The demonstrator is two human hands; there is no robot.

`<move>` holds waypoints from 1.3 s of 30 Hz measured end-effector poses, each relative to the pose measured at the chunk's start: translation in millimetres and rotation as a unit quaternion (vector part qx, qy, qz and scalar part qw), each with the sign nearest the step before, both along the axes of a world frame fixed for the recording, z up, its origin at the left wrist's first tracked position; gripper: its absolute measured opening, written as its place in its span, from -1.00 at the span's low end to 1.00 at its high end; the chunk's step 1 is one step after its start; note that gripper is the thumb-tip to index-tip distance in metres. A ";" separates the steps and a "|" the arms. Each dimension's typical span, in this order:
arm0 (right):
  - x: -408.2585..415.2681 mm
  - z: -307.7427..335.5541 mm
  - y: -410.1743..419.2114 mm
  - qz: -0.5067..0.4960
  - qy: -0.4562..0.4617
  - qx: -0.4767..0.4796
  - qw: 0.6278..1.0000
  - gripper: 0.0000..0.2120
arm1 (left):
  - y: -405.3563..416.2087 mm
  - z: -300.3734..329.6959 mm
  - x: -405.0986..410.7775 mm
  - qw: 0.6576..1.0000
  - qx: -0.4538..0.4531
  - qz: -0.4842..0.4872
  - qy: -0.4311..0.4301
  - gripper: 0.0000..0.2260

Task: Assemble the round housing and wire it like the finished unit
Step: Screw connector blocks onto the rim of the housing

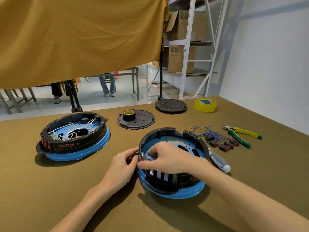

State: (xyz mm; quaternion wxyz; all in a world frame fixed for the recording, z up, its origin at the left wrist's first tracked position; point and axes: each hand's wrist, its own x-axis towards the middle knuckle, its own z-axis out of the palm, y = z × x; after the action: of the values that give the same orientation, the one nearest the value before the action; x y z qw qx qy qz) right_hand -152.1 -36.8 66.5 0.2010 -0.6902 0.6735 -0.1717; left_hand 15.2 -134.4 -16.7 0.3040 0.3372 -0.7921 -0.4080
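Both hands grasp the round housing (173,158) at its near-left rim — left hand (124,162) pinching from outside, right hand (164,156) curled over the black wall. Wired switches (217,139) lie just right; the finished unit (73,136) sits well left.

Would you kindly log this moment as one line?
left hand: grips housing rim | right hand: fingers inside housing | wiring: not started

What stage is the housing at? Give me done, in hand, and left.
Done: black ring sits on the blue base of the near housing. In hand: left hand grips its rim, right hand reaches inside. Left: it holds no wires, unlike the finished unit; the switch harness lies beside it on the table.
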 end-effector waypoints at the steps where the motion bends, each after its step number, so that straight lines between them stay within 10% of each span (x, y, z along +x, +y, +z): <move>1: 8.9 -7.0 -3.0 0.007 0.025 -0.013 1.000 -0.55 | -0.1 -2.1 0.4 1.000 -0.006 -0.007 -0.001 -0.69; 21: 24.4 -9.5 -1.4 -0.036 0.196 -0.103 0.975 -0.77 | -1.9 -12.7 0.3 0.989 -0.134 0.034 -0.046 -0.64; 39: 21.6 -12.5 -26.8 -0.146 0.082 -0.091 0.982 -0.72 | -4.5 -14.4 3.0 0.983 -0.166 0.002 -0.079 -0.51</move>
State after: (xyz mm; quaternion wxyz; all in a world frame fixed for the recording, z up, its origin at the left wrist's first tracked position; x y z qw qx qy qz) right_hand -130.5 -63.5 54.0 0.0540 -0.6117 0.7628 -0.2028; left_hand 18.2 -138.9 -31.1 0.2929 0.3148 -0.8697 -0.2424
